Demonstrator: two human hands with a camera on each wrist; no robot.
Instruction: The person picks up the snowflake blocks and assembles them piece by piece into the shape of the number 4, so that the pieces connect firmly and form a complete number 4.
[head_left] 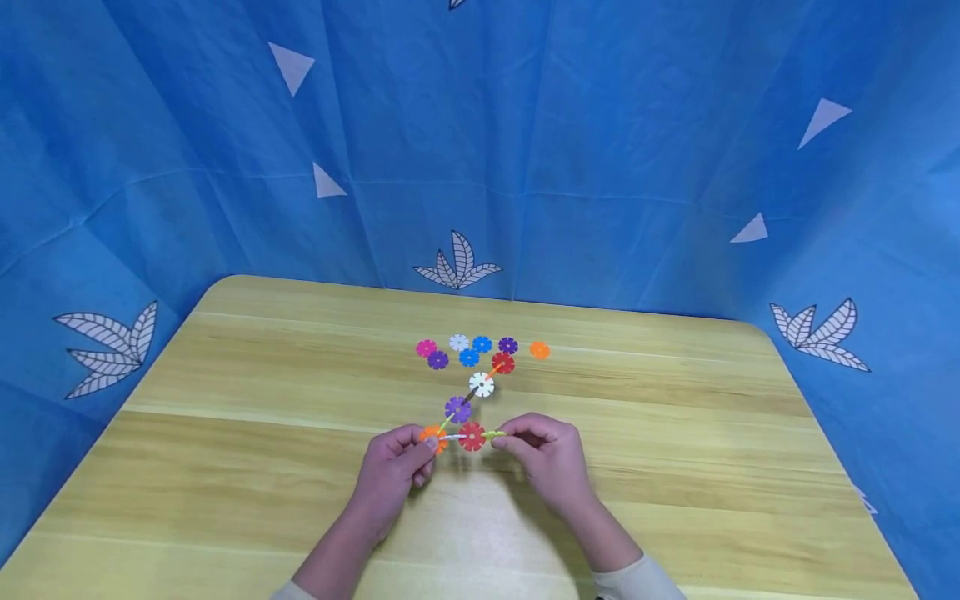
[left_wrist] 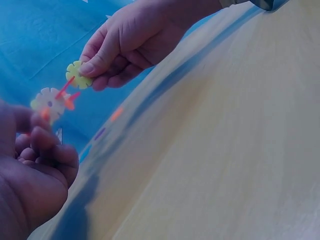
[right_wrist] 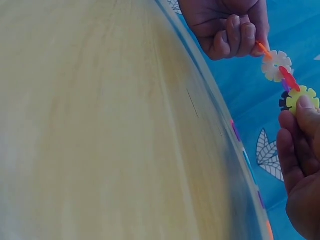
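A chain of slotted plastic snowflake discs hangs above the table between both hands. My left hand (head_left: pixel 393 471) pinches its orange disc (head_left: pixel 429 435) between thumb and fingers. At the chain's right end, my right hand (head_left: pixel 551 462) pinches a yellow-green disc (left_wrist: pixel 79 75), which appears edge-on in the head view. Between the hands are a pale edge-on disc (head_left: pixel 453 437) and a red disc (head_left: pixel 472 437). From the orange disc the chain runs away through a purple disc (head_left: pixel 458 409) and a white disc (head_left: pixel 482 384) to another red disc (head_left: pixel 503 362). Fingers partly hide the held discs.
Loose discs lie beyond the chain: a pink disc (head_left: pixel 426 348), a pale disc (head_left: pixel 459 342), blue discs (head_left: pixel 482 343), purple discs (head_left: pixel 438 360) and an orange disc (head_left: pixel 540 350). A blue patterned curtain (head_left: pixel 525 150) hangs behind the wooden table (head_left: pixel 712 467).
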